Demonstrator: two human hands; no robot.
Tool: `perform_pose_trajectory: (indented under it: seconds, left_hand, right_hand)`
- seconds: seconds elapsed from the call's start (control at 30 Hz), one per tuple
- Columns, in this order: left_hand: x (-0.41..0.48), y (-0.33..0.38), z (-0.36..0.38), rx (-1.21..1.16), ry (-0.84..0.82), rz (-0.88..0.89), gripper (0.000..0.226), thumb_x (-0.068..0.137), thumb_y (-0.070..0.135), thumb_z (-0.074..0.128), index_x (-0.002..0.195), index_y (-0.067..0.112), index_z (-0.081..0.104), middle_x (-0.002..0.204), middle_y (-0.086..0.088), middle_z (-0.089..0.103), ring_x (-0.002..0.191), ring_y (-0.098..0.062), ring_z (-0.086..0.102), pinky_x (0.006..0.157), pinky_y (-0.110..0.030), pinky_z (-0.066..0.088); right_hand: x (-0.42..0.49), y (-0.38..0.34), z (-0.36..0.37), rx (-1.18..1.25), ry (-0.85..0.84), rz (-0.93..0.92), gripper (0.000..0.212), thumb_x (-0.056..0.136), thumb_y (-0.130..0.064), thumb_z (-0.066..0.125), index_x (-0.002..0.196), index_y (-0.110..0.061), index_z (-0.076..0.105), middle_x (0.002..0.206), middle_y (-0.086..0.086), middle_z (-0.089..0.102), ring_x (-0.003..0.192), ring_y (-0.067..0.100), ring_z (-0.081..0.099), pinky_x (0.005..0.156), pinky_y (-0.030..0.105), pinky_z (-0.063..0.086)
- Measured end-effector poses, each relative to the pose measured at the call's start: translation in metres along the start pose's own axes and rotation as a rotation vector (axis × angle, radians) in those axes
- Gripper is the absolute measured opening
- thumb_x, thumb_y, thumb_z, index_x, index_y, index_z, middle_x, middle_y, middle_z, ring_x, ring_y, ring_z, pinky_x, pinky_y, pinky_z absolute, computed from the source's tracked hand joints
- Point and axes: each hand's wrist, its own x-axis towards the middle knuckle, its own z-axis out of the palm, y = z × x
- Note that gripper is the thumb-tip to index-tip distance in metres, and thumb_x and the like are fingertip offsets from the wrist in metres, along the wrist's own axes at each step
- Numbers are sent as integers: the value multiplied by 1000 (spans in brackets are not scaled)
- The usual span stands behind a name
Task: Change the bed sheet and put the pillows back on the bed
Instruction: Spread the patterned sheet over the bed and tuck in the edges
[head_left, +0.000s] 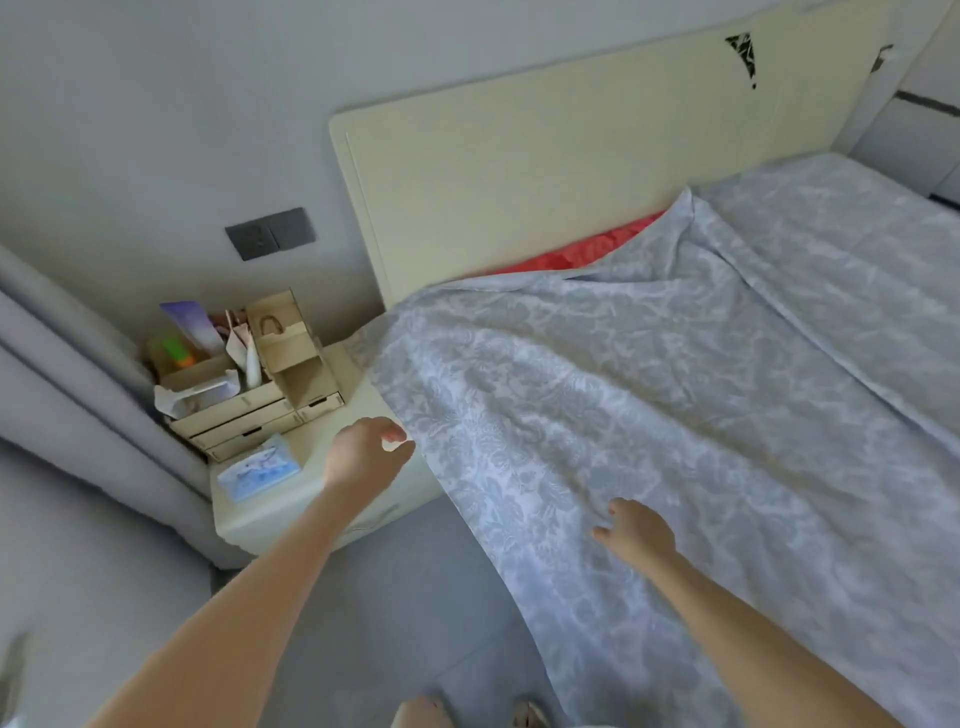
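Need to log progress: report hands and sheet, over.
Left hand at sheet edge, grip unclear. Right hand open on sheet. Red layer exposed by headboard.

Matt, creased woven cloth of the bed sheet (623, 415); smooth cream wood-look headboard (519, 171); bare pale wood organiser (270, 395) on smooth tabletop (322, 499); smooth grey tiled floor (405, 597).

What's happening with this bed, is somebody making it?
A person is spreading a pale blue patterned sheet over the bed. The right hand rests on it near the side, and the left hand is at its edge by the nightstand; whether it grips is unclear. The sheet lies rumpled, and a red layer shows uncovered by the headboard. No pillows are in view.
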Motion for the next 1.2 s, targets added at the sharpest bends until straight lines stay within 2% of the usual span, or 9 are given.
perform_pose_trajectory:
  seconds: [0.23,0.33,0.4,0.47,0.6,0.77,0.93,1.1,1.2]
  left_hand:
    - [193,-18,35,69,46,42,25,91,24,60,111,11,64,114,-6,64,100,-23,60,76,-29,47]
    - [285,-30,63,100,-16,97,42,89,26,61,128,13,52,118,-7,61,105,-25,58,82,-36,51]
    - [346,-46,89,167,-110,142,47,91,29,58,134,12,47,126,-11,57,113,-29,54,92,-42,47]
    - [399,-62,115,219,-169,143,50,93,31,55,136,8,45,131,-15,53,119,-32,50,97,-44,43]
    - [482,-93,162,286,-187,114,52,97,33,48,139,3,41,138,-18,48,124,-33,47,99,-44,40]
    - [557,-109,202,158,-150,-23,57,96,37,49,142,4,37,143,-19,43,129,-36,42,106,-46,36]
    - [618,-127,217,103,-111,-242,66,91,51,50,132,1,44,132,-22,51,121,-40,48,100,-45,38]
    - [630,-126,241,-183,-245,-171,68,76,64,59,131,24,52,128,-2,58,117,-25,55,97,-31,42]
    - [639,-126,245,-58,-145,-129,55,69,72,50,108,34,62,107,-5,67,101,-32,61,96,-43,45]
  right_hand:
    - [125,-48,23,-9,-57,146,42,93,-45,52,64,-22,32,68,-7,40,72,18,53,48,19,32]
    - [177,-68,41,-13,-78,216,32,93,-44,51,100,-14,59,98,0,59,101,19,60,71,22,47]
    - [206,-77,65,-68,-62,273,50,93,-48,49,130,-14,48,126,3,53,115,21,52,90,28,46]
    - [230,-79,90,-157,-56,325,61,91,-52,51,136,-12,39,132,6,49,116,23,50,91,31,46]
    - [258,-77,130,-234,24,348,60,47,-30,94,92,0,68,79,12,65,61,27,61,47,33,46]
    - [285,-67,146,-222,150,161,46,14,12,86,48,-6,61,40,4,48,28,20,45,29,23,33]
    - [284,-55,138,-185,40,188,47,28,8,87,41,-20,51,37,-9,38,31,8,33,39,10,8]
    - [265,-70,127,-32,101,112,37,57,3,85,56,-23,58,68,-14,60,59,7,59,48,14,43]
    - [259,-83,111,90,173,161,29,71,6,75,68,-19,63,98,-9,69,78,15,66,64,19,48]
